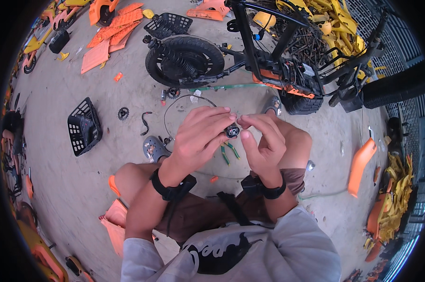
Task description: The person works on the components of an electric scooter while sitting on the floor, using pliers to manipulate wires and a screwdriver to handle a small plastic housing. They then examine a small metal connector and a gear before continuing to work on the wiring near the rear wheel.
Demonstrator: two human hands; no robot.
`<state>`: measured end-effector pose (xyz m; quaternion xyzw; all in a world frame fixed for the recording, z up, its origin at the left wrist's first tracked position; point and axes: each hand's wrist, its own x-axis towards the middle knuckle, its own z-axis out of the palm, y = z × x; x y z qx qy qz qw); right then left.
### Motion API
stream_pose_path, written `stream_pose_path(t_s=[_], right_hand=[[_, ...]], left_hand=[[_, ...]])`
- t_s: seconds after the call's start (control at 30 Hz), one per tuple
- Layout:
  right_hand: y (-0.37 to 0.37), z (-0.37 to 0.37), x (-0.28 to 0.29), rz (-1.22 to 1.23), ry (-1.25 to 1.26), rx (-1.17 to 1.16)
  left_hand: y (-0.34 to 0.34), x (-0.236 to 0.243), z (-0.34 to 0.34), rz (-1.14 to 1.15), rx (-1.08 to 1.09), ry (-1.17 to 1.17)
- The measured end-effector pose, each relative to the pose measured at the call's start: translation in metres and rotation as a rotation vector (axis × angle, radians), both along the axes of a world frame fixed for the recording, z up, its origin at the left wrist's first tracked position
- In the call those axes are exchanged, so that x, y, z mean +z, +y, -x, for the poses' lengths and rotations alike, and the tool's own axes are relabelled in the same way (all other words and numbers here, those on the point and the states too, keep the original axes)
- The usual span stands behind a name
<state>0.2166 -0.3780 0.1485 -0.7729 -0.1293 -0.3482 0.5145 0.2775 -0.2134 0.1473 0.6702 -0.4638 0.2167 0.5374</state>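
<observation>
My left hand (198,129) grips a small black round connector-like part (231,130) between thumb and fingers, its end face turned toward me. Exactly what kind of part it is cannot be made out. Close to its right side, my right hand (265,141) has thumb and forefinger bent and apart, with nothing visible between them. A thin dark cable (165,114) curves on the left behind my left hand; whether it joins the part is hidden. On the floor just below the hands lie green-handled pliers (226,155).
Ahead stands a stripped black scooter frame (250,44) with its wheel (184,61). A black basket (84,127), a sprocket (123,113) and a curved black piece (145,123) lie left. Orange panels (362,164) and yellow panels (395,207) are at right.
</observation>
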Motion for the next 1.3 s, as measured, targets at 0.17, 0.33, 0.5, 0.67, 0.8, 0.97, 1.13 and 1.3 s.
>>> stream_pose_path(t_s=[0.17, 0.33, 0.5, 0.67, 0.8, 0.97, 1.13, 1.3], right_hand=[[0.002, 0.002, 0.025, 0.32, -0.144, -0.034], [0.0, 0.002, 0.021, 0.349, -0.162, -0.032], [-0.005, 0.004, 0.019, 0.335, -0.17, -0.004], [-0.003, 0.004, 0.015, 0.29, -0.102, 0.008], [-0.002, 0.006, 0.012, 0.16, 0.055, 0.036], [-0.013, 0.005, 0.015, -0.008, 0.267, 0.033], [-0.018, -0.009, 0.022, 0.116, 0.209, 0.059], [0.0, -0.017, 0.014, 0.295, 0.349, 0.036]], left_hand=[[-0.003, -0.001, -0.002, 0.042, 0.052, -0.073], [-0.004, -0.005, -0.005, 0.042, 0.071, -0.094], [-0.001, -0.003, -0.002, -0.001, 0.02, -0.039], [0.005, -0.004, -0.003, -0.022, 0.007, -0.007], [0.003, -0.012, -0.003, -0.031, 0.019, -0.005], [-0.011, -0.014, -0.005, -0.043, 0.003, 0.07], [-0.014, -0.014, -0.014, -0.051, 0.006, 0.125], [0.009, -0.036, -0.015, -0.118, 0.077, 0.095]])
